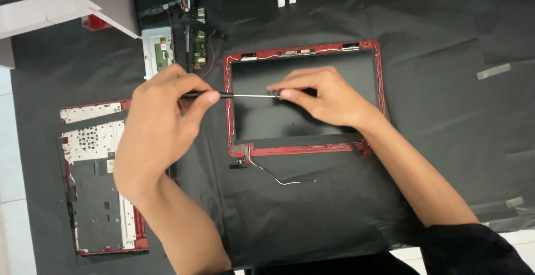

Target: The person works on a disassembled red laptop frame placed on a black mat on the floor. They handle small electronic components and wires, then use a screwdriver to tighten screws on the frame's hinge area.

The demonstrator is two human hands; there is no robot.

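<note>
The left hand (161, 124) sits left of centre, its grip closed around the black handle of a screwdriver (231, 95) whose thin shaft runs level toward the right. The right hand (323, 96), at centre, pinches a small metal part (273, 92) at the shaft's tip, fingers closed on it. Both hover over a red laptop screen frame (304, 150) lying flat at the middle of the black-covered desk (446, 141), a loose cable (281, 180) trailing from its lower left corner. A red laptop base (100, 180) lies at lower left. Green circuit boards (199, 49) rest at upper left.
</note>
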